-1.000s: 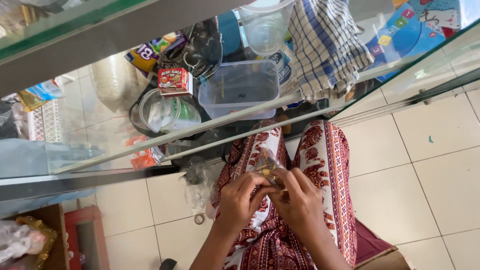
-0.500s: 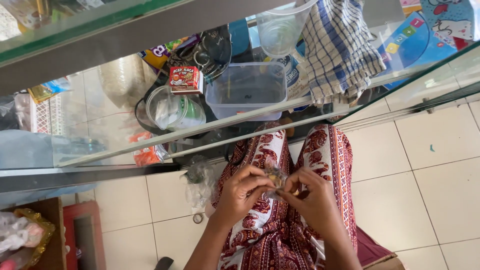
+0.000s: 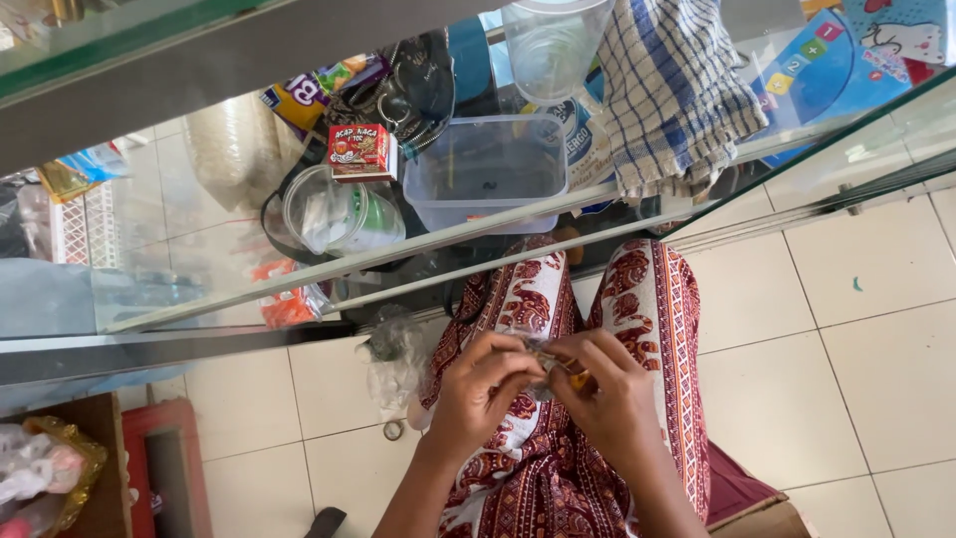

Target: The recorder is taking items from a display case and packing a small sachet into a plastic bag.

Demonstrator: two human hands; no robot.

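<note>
My left hand (image 3: 483, 391) and my right hand (image 3: 607, 399) meet over my lap, above red patterned trousers (image 3: 652, 299). Both pinch a small packet (image 3: 551, 361) in clear wrapping with a bit of yellow showing; its contents are too small to tell. The fingers of both hands are closed on it. In front of me stands a glass display counter (image 3: 448, 249).
On the counter sit a clear plastic box (image 3: 488, 164), a small red carton (image 3: 360, 151), a round lidded tub (image 3: 334, 214), a clear cup (image 3: 553, 45) and a blue checked cloth (image 3: 677, 95). A crumpled clear bag (image 3: 396, 354) lies on the white tiled floor (image 3: 846, 379).
Both hands have stayed together on the packet, fingers shifting slightly. The view has shifted a little, so the hands sit further right in the picture.
</note>
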